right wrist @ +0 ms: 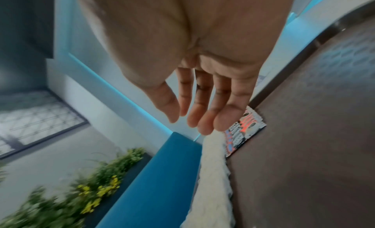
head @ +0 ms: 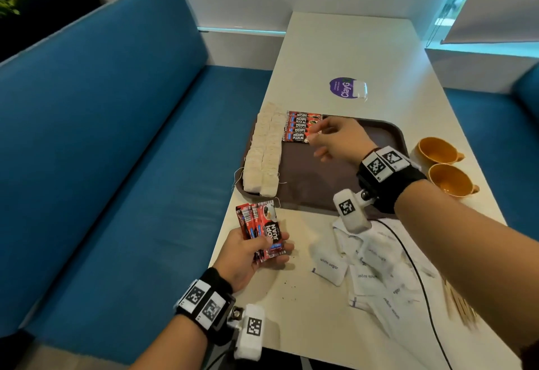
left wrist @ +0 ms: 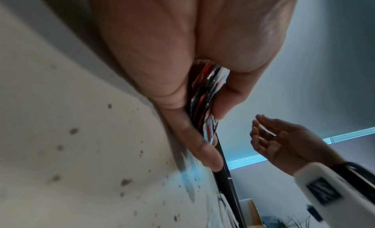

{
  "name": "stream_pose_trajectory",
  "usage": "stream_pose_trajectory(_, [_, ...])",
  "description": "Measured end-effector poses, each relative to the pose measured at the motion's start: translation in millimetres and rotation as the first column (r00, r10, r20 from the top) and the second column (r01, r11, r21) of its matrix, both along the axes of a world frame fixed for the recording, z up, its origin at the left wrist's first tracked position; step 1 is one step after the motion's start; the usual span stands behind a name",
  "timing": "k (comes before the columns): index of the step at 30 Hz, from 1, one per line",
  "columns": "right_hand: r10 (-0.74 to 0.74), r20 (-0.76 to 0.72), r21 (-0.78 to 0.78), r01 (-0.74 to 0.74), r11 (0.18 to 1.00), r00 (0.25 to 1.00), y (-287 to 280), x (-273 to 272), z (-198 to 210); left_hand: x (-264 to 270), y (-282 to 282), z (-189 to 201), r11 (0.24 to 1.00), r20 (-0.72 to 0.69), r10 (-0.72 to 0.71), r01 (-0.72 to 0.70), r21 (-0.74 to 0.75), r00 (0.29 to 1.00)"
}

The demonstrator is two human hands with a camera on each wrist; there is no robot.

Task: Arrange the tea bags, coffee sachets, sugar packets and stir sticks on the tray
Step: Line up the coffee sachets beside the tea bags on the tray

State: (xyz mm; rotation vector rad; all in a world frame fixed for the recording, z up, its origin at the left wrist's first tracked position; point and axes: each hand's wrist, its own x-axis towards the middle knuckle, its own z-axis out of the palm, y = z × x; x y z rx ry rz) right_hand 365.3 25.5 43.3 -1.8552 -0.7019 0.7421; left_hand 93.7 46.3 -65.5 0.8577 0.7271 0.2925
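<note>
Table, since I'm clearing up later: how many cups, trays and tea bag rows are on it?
Cups: 2
Tray: 1
Tea bag rows: 2
Total: 5

Rows of pale paper tea bags (head: 264, 152) on dark plastic tray (head: 335, 191), left of overlapping red coffee sachets (head: 300, 127).

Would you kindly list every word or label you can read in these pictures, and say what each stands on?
"KOPI JUAN": coffee sachets on the tray and those gripped in the left hand.
"white sugar": sugar packets on the table.
"ClayG": purple sticker; its smaller print is unreadable.
Square black-and-white code tags: wrist bands; no words.
Wrist views: print too blurred.
</note>
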Motion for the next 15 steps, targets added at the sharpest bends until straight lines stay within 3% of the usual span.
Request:
stream_pose_trajectory(4, [0.074, -0.036, 0.049, -0.073, 0.996, 0.997, -40.3, -49.2, -0.7, -0.4, -5.4, 6.2, 0.998, -0.044, -0.002, 0.005, 0.069, 0.999])
stream_pose_trajectory(10, [-0.026, 0.018, 0.000, 0.026, 1.000, 0.999, -87.7, -96.0, -44.3, 1.3, -10.4, 7.0, 0.986, -0.111, 0.040, -0.021, 0.166, 0.993])
stream_pose_trajectory(15, [-0.049, -0.134, 0.056, 0.057, 0.997, 0.990, -112.6, -121.9, -60.6, 0.3, -12.1, 8.2, 0.985, -0.108, 0.057, -0.038, 0.168, 0.993])
